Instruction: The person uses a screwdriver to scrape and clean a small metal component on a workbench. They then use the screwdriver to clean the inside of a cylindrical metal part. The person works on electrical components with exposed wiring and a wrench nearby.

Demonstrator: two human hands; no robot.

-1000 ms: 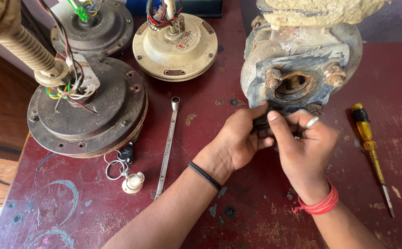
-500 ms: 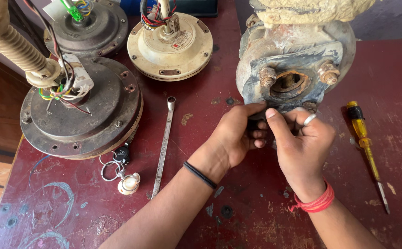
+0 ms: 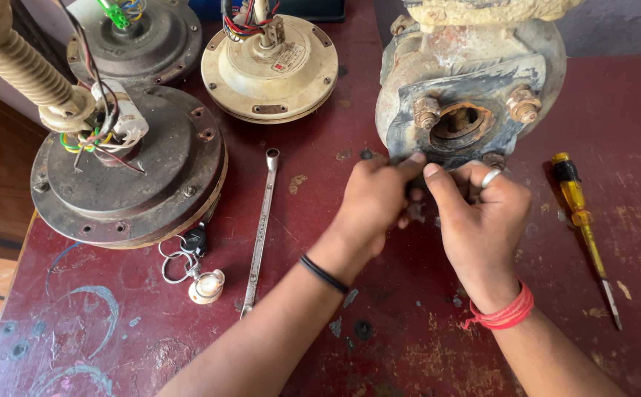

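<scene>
Nearest to me, both forearms reach up across the dark red table (image 3: 409, 323). The left hand (image 3: 375, 206) and right hand (image 3: 482, 213) meet, fingers curled and thumbs pressed forward, at the bottom edge of the pump (image 3: 467, 95). They seem to pinch something small there, but their own knuckles cover it, so I cannot tell what it is or whether they grip a part or only press on the flange (image 3: 467, 125).

The pump sits at the far right of the table, its rusty face turned toward the person. It looks like cast metal: heavy, stiff, rough with rust and flaking paint, not likely to slip but apt to scrape skin. I judge the body is best held by its thick casing or the flange edges; the two corroded nuts (image 3: 523, 104) look seized and would call for a tool rather than fingers.

Beside the left arm lies a spanner (image 3: 260, 228), untouched, with keys (image 3: 192, 265) just left of it. A yellow screwdriver (image 3: 585, 228) lies right of the right hand.

Farther left stands a dark fan motor (image 3: 133, 176) with loose coloured wires, a cream one (image 3: 269, 66) behind the spanner, and a third (image 3: 133, 37) cut off at the top edge. The pump's top is cut off too, and the hole in its flange is too dark to read.
</scene>
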